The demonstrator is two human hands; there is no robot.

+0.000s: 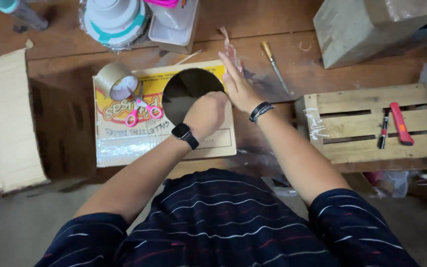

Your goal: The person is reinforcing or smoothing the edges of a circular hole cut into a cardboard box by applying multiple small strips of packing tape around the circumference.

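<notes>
1. Our left hand (207, 114) is curled into a loose fist, fingers together on the lower right edge of the dark disc (189, 94); we see the back of the hand, so we cannot tell how firmly it pinches.
2. Our right hand (238, 85) is flat, fingers straight and together, pressed against the disc's right edge, clamped on nothing.
3. The disc stands between the two hands, over the flat printed box (124, 143).
4. Left of the grip, pink scissors (142, 111) lie on the box, touching a tape roll (115, 80).
5. Right of the grip, beyond the right hand, a screwdriver (275, 66) lies on the table (65, 59).
6. Farther right, a wooden crate (352, 123) carries a marker (383, 129) and a red cutter (401, 123), side by side.
</notes>
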